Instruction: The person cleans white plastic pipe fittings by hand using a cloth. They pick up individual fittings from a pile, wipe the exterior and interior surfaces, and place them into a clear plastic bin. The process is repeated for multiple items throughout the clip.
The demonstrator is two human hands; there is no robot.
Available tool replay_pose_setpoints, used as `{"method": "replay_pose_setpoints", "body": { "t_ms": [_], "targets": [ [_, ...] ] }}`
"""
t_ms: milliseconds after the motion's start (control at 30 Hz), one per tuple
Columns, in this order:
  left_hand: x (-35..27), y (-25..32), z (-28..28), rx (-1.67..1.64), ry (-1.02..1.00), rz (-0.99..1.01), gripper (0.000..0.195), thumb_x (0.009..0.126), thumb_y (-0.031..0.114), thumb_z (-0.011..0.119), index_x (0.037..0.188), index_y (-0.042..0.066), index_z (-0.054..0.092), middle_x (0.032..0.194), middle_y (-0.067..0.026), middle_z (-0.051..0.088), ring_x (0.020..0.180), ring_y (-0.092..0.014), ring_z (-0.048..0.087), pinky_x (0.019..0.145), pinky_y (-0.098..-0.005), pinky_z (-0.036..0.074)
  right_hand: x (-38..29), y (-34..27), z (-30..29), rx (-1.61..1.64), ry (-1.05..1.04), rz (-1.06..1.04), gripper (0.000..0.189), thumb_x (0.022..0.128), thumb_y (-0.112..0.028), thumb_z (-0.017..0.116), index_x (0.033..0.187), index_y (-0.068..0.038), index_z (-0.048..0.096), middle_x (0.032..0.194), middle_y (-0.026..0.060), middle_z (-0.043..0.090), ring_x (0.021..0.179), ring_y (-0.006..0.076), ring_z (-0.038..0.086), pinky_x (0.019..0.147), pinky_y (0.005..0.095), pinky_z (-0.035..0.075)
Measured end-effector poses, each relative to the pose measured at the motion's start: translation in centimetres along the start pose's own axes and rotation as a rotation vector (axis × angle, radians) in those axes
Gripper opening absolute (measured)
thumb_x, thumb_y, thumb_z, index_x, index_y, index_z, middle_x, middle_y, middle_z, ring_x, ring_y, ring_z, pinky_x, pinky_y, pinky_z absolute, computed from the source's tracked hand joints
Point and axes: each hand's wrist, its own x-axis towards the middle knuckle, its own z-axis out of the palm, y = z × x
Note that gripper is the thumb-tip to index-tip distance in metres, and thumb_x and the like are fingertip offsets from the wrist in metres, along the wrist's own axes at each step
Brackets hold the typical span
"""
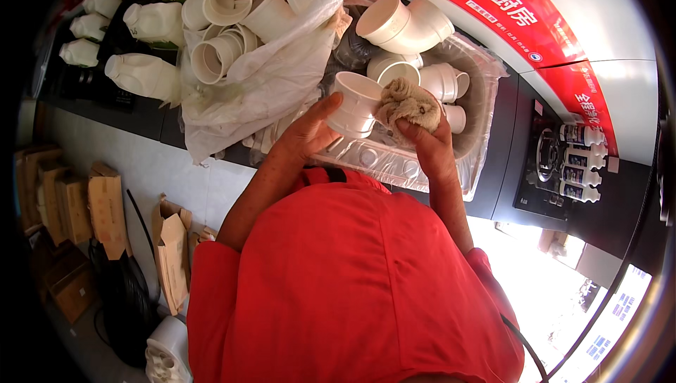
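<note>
My left hand (311, 132) holds a short white plastic pipe fitting (355, 111) by its left side, its open end facing up. In my right hand (430, 143) is a bunched beige cloth (406, 107), which meets the right side of the fitting. Just beyond my hands, a plastic-wrapped sink basin (478, 119) holds more white fittings. A large white pipe elbow (406, 26) lies at the back of it. To the left, a white plastic bag (274, 92) lies open with several white pipe fittings (227, 0) in and on it.
White plastic jugs (142, 77) stand on the dark counter (153, 124) at the left. Several bottles (578, 174) are beside a gas hob (546, 158) at the right. Cardboard boxes (171, 256) and black tubing (124, 298) are on the floor at the lower left.
</note>
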Motion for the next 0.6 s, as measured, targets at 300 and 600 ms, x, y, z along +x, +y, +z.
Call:
{"method": "replay_pose_setpoints", "body": {
  "t_ms": [300,600],
  "targets": [
    [-0.2,0.0,0.3,0.175,0.079,0.01,0.07,0.088,0.049,0.053,0.137,0.004,0.032,0.13,-0.0142,0.047,0.116,-0.028,0.05,0.091,-0.0461,0.046,0.4,0.4,-0.2,0.139,0.053,0.076,0.05,0.079,-0.004,0.062,0.126,0.001,0.044,0.118,0.0097,0.056,0.11,0.0191,0.054,0.094,0.0311,0.042],
    [0.8,0.1,0.5,-0.203,0.19,0.03,0.062,0.087,0.049,0.055,0.131,0.008,0.04,0.12,-0.0131,0.055,0.11,-0.032,0.055,0.083,-0.0508,0.051,-0.8,0.0,-0.5,0.172,0.04,0.07,0.062,0.08,-0.02,0.06,0.13,0.008,0.037,0.12,0.0167,0.054,0.111,0.0249,0.054,0.095,0.0351,0.041]
  ]
}}
